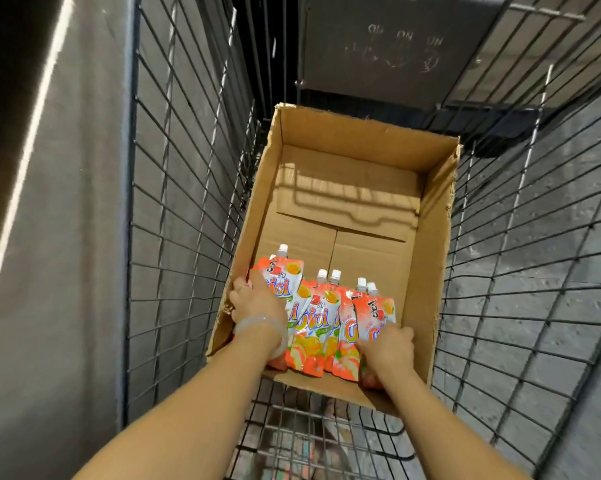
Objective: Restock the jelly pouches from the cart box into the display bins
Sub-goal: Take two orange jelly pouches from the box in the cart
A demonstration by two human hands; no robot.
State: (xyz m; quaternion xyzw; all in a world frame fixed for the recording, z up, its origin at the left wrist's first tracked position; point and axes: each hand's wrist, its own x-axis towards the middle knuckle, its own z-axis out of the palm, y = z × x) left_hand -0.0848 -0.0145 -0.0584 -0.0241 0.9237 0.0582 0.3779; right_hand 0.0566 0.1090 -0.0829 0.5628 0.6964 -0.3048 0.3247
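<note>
An open cardboard box (347,150) lies in a black wire cart. Several orange-and-white jelly pouches (318,317) with white caps stand in a row at the box's near end; the far part of the box floor is bare. My left hand (254,299) grips the leftmost pouch (280,275) from its left side, fingers curled round its edge. My right hand (389,344) grips the rightmost pouches (375,313) at their lower part. Both hands bracket the row from either side. No display bin is in view.
The wire cart's mesh walls (174,202) rise close on the left and right of the box. A dark plastic flap (392,46) closes the cart's far end. A grey floor (548,306) shows through the mesh on the right.
</note>
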